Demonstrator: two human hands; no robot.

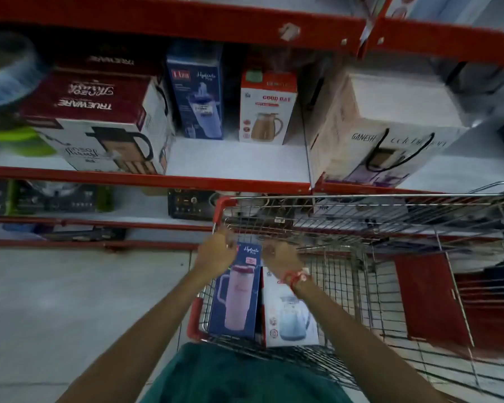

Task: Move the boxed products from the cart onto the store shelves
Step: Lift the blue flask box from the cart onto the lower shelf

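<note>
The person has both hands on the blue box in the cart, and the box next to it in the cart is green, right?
Not quite. The head view shows both hands, left hand and right hand, at the top of the blue box in the cart, but the box next to it is white, not green.

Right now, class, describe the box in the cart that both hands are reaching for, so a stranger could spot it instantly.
Find the wire shopping cart below the red shelves. At its near left corner two boxes stand side by side. The wanted one is the dark blue box on the left, picturing a pink tumbler with a handle; its neighbour, the white box, shows a pale blue jug.
</note>
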